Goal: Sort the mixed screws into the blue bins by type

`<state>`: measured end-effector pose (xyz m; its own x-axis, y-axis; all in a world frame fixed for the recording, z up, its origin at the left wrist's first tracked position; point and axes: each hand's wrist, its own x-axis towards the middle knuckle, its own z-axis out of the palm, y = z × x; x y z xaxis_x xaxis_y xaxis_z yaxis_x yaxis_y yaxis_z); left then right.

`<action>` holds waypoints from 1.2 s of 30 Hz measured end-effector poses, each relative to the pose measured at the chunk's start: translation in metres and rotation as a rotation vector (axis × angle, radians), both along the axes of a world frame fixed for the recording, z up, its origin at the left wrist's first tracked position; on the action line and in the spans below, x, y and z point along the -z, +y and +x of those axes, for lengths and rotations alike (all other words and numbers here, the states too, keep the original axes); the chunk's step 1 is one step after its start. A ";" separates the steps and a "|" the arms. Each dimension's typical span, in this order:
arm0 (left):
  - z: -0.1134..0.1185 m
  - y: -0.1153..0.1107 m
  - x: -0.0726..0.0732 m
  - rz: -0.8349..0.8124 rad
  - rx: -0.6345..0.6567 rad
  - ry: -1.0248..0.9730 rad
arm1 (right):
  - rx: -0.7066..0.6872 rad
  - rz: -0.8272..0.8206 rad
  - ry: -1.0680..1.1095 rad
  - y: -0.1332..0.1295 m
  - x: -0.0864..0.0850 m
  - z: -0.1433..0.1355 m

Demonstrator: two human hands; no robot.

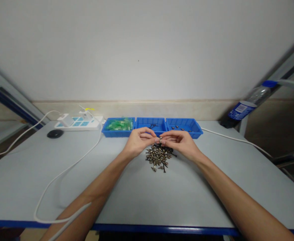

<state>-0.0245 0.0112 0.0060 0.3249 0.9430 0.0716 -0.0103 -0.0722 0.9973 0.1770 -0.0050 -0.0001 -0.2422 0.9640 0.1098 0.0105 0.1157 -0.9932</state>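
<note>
My left hand (140,140) and my right hand (178,142) meet above a pile of small screws (159,156) on the table. Their fingertips pinch one small shiny metal screw (160,138) from both sides, and much of it is hidden by the fingers. Brass-coloured and dark screws are mixed in the heap, a few of them lying loose along its edge. Just behind my hands is a row of three joined blue trays: the left tray (117,134) holds green plastic pieces, the middle tray (149,121) a few dark screws, the right tray (183,121) several small metal parts.
A white power strip (96,124) with plugged-in adapters and a black mouse (55,134) are at the back left. One white cable (69,164) loops across the table's left side and over my left forearm. At the back right, a bottle (242,108) leans beside the metal frame.
</note>
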 end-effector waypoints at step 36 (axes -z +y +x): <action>-0.013 0.008 0.025 0.897 0.147 1.132 | 0.539 0.024 0.203 0.007 -0.002 0.006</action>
<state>-0.0373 0.0194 -0.0187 0.6944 0.6737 0.2530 0.6747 -0.7317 0.0965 0.1831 0.0025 0.0022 0.3104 0.9422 0.1259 -0.1161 0.1690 -0.9788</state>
